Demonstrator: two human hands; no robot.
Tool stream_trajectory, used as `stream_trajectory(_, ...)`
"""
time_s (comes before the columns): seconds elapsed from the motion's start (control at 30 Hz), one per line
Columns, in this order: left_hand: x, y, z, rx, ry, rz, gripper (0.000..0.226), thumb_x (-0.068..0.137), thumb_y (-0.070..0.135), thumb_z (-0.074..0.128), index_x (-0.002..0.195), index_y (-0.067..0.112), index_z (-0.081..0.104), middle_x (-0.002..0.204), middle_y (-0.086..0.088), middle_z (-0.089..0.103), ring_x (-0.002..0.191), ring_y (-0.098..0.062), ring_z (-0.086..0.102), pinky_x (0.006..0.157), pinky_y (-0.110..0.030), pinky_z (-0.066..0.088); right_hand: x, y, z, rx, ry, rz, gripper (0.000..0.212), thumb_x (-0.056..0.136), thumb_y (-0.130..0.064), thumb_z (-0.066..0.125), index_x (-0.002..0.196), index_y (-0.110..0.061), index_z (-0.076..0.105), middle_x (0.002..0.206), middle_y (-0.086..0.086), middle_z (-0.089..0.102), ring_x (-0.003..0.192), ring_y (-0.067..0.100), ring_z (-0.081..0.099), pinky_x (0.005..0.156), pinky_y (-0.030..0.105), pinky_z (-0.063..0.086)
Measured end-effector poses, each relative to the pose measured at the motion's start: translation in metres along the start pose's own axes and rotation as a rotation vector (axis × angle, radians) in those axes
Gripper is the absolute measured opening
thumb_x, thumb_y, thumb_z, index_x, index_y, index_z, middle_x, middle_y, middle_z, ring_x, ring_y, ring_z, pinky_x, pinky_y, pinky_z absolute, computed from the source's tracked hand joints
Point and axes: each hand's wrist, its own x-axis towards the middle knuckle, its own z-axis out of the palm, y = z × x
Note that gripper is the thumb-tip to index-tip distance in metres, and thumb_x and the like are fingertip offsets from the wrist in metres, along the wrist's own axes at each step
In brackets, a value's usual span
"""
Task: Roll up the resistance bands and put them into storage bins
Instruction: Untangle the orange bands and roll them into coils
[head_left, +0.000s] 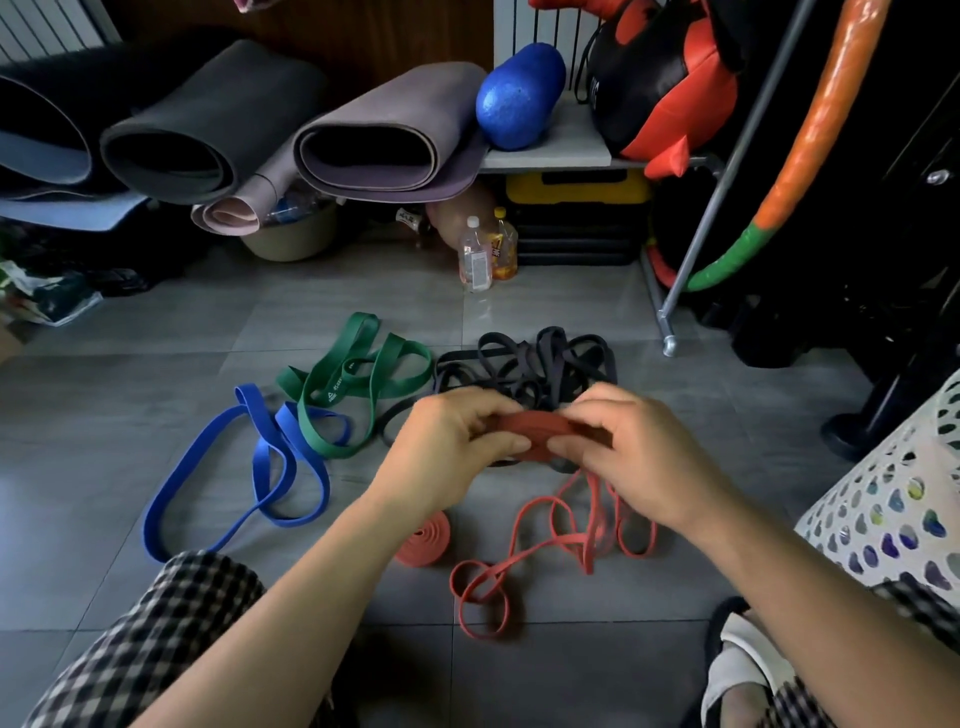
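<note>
Red band (540, 428), partly coiled into a flat roll, sits in the air between your two hands, just above the floor (156, 338). Your left hand (447, 447) grips the left end of the roll, fingers (498, 441) curled over the top and the thumb underneath. Your right hand (639, 452) pinches the right end in the same way. The unrolled part of the red band drops from under your right hand and lies in tangled loops (550, 540) on the floor directly below the roll.

Below and to the left of the red band, partly hidden by your left forearm, a finished red coil (423, 540) rests on the floor. Just behind the red band lies a heap of black bands (530, 364), and your hands cover its near edge. Left of the red band, a green band (358, 374) is spread out loose, and further left a blue band (260, 467) lies in long loops, the green one crossing over it. Well to the right of the red band stands a white perforated basket (893, 499), with coloured shapes showing through its holes. Far behind the red band, two bottles (475, 260) stand on the floor beneath a shelf of rolled mats (384, 140).
</note>
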Motion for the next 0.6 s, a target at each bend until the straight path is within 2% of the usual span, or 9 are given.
stream_trajectory(0.1,0.001,0.010,-0.001,-0.424,0.079,-0.130,0.017,0.073,-0.002,0.069,0.081,0.013,0.066,0.076,-0.007,0.070,0.070,-0.021,0.066,0.073,-0.028,0.056,0.003,-0.002,-0.008,0.457,0.062,0.108,0.013,0.074,-0.024,0.069,0.087,-0.021,0.070,0.080,-0.010,0.061,0.077,-0.001,0.058,0.072,0.010,0.043)
stream_trajectory(0.17,0.001,0.013,0.001,-0.582,0.109,-0.135,0.014,0.069,0.007,0.068,0.081,0.012,0.065,0.076,-0.004,0.071,0.071,-0.022,0.068,0.071,-0.029,0.058,0.003,-0.004,-0.007,0.653,0.094,0.143,0.012,0.069,-0.029,0.067,0.079,-0.023,0.068,0.072,-0.015,0.063,0.072,-0.003,0.059,0.069,0.009,0.044)
stream_trajectory(0.27,-0.001,0.018,0.007,-0.822,0.127,-0.173,0.015,0.065,0.012,0.064,0.079,0.008,0.062,0.073,0.000,0.071,0.068,-0.015,0.068,0.064,-0.023,0.057,0.003,-0.007,0.004,0.834,0.170,0.183,0.011,0.068,-0.031,0.074,0.074,-0.022,0.072,0.072,-0.010,0.063,0.073,0.004,0.060,0.071,0.018,0.048)
stream_trajectory(0.33,-0.001,0.020,0.011,-1.013,0.128,-0.211,0.013,0.067,0.011,0.060,0.078,0.006,0.059,0.073,-0.002,0.070,0.068,-0.013,0.068,0.062,-0.021,0.056,0.002,-0.008,0.014,0.914,0.199,0.201,0.010,0.068,-0.029,0.072,0.078,-0.025,0.074,0.077,-0.007,0.063,0.078,0.007,0.061,0.075,0.025,0.051)
stream_trajectory(0.4,-0.001,0.018,0.013,-1.083,0.115,-0.240,0.013,0.068,0.011,0.059,0.079,0.005,0.057,0.074,-0.003,0.070,0.069,-0.012,0.068,0.063,-0.020,0.056,0.001,-0.009,0.019,0.879,0.216,0.183,0.006,0.075,-0.023,0.070,0.080,-0.025,0.073,0.082,-0.003,0.064,0.080,0.004,0.061,0.071,0.018,0.050)
stream_trajectory(0.47,0.000,0.014,0.011,-1.040,0.079,-0.298,0.011,0.070,0.010,0.061,0.081,0.006,0.058,0.077,-0.004,0.070,0.070,-0.014,0.069,0.065,-0.022,0.057,0.001,-0.006,0.019,0.812,0.192,0.201,0.008,0.081,-0.016,0.063,0.083,-0.020,0.070,0.086,0.004,0.063,0.078,0.005,0.061,0.066,0.015,0.049)
stream_trajectory(0.5,0.001,0.012,0.009,-0.934,0.050,-0.324,0.010,0.074,0.008,0.063,0.083,0.007,0.059,0.082,-0.006,0.070,0.071,-0.015,0.069,0.066,-0.023,0.057,0.002,-0.003,0.017,0.727,0.173,0.207,0.008,0.082,-0.014,0.063,0.084,-0.016,0.070,0.086,0.006,0.063,0.079,0.008,0.061,0.067,0.018,0.049)
stream_trajectory(0.53,0.002,0.008,0.006,-0.712,0.034,-0.318,0.012,0.078,0.006,0.065,0.089,0.009,0.061,0.088,-0.008,0.069,0.072,-0.016,0.069,0.068,-0.025,0.057,0.004,0.001,0.014,0.573,0.159,0.192,0.008,0.082,-0.015,0.064,0.084,-0.012,0.071,0.086,0.006,0.063,0.081,0.013,0.062,0.071,0.023,0.049)
stream_trajectory(0.6,0.004,-0.003,0.000,-0.078,0.034,-0.160,0.030,0.078,0.009,0.070,0.106,0.016,0.062,0.101,-0.001,0.063,0.078,-0.012,0.065,0.074,-0.023,0.054,0.005,0.010,0.010,0.183,0.104,0.099,0.014,0.081,-0.018,0.067,0.086,-0.005,0.070,0.086,0.006,0.061,0.080,0.021,0.060,0.073,0.034,0.047)
